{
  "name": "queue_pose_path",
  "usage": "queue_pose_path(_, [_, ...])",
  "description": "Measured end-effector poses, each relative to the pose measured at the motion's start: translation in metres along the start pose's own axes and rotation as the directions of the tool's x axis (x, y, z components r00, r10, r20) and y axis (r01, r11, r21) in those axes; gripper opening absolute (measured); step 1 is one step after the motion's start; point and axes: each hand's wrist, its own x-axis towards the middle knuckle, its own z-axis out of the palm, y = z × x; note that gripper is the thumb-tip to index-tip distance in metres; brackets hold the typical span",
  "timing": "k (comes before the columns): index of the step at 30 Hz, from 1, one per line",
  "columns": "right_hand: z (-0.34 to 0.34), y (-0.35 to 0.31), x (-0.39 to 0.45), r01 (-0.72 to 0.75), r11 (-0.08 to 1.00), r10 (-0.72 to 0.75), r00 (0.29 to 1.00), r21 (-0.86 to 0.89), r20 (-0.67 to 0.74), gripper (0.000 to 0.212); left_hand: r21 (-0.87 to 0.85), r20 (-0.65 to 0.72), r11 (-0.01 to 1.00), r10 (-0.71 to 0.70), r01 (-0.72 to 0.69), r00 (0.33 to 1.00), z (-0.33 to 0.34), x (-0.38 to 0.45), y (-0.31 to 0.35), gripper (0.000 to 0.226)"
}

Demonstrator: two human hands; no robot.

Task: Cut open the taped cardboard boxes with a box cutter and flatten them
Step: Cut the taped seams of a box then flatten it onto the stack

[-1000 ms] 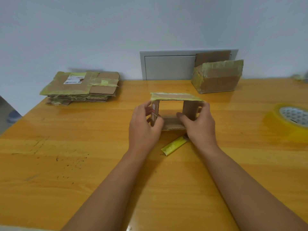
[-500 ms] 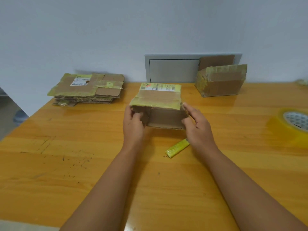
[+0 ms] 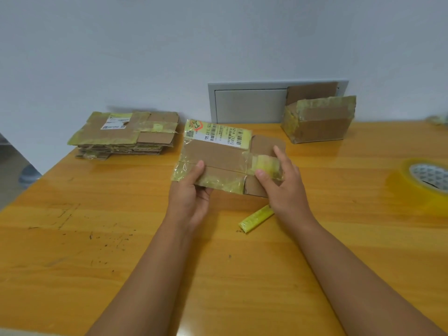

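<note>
Head view: flattened brown cardboard box (image 3: 219, 161) with yellowish tape and a white shipping label is held just above the orange wooden table (image 3: 339, 251), at centre. Left hand (image 3: 191, 194) grips its near-left edge, thumb on top, fingers beneath. Right hand (image 3: 282, 184) pinches the taped right flap, fingers spread. Yellow box cutter (image 3: 256, 218) lies on the table beside the right wrist. Stack of flattened cardboard boxes (image 3: 126, 134) sits far left; taped, unflattened cardboard box (image 3: 318, 121) far right; yellow tape roll (image 3: 423, 184) at the right edge.

A plain packing room: worn wooden table (image 3: 72, 238), stacked flattened cartons (image 3: 126, 132), tape roll (image 3: 421, 183).
</note>
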Motion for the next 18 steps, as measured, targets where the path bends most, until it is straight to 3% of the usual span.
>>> queue_pose_path(4, [0.004, -0.001, 0.005, -0.001, 0.996, -0.001, 1.000, -0.094, -0.027, 0.059, 0.074, -0.020, 0.995, 0.072, -0.071, 0.997, -0.006, 0.006, 0.010, 0.041])
queue_pose_path(6, [0.008, -0.005, 0.012, -0.003, 0.985, 0.006, 1.000, -0.171, 0.018, 0.060, 0.351, -0.085, 0.921, 0.211, -0.169, 0.974, -0.015, 0.009, 0.017, 0.046])
queue_pose_path(7, [0.011, -0.008, 0.016, -0.009, 0.974, 0.025, 0.997, -0.225, 0.070, 0.061, 0.568, -0.094, 0.795, 0.320, -0.213, 0.943, -0.022, 0.011, 0.019, 0.049])
queue_pose_path(8, [0.016, -0.010, 0.022, -0.017, 0.961, 0.054, 0.991, -0.277, 0.125, 0.061, 0.763, -0.053, 0.598, 0.437, -0.246, 0.898, -0.029, 0.013, 0.019, 0.049])
queue_pose_path(10, [0.029, -0.016, 0.033, -0.022, 0.931, 0.109, 0.970, -0.365, 0.219, 0.062, 0.951, 0.115, 0.176, 0.560, -0.254, 0.820, -0.039, 0.015, 0.017, 0.048])
queue_pose_path(11, [0.035, -0.019, 0.037, -0.020, 0.913, 0.137, 0.956, -0.407, 0.260, 0.062, 0.979, 0.172, 0.000, 0.541, -0.205, 0.823, -0.043, 0.018, 0.015, 0.047])
queue_pose_path(13, [0.046, -0.020, 0.042, -0.005, 0.864, 0.198, 0.923, -0.503, 0.330, 0.060, 0.947, 0.182, -0.317, 0.403, -0.049, 0.897, -0.049, 0.022, 0.011, 0.048])
queue_pose_path(15, [0.052, -0.016, 0.043, 0.022, 0.779, 0.261, 0.898, -0.626, 0.355, 0.054, 0.867, 0.177, -0.498, 0.256, -0.027, 0.950, -0.051, 0.026, 0.007, 0.047])
queue_pose_path(18, [0.056, -0.009, 0.040, 0.152, 0.513, 0.259, 0.911, -0.845, 0.321, 0.047, 0.820, 0.248, -0.551, 0.095, -0.157, 0.964, -0.053, 0.031, -0.002, 0.047])
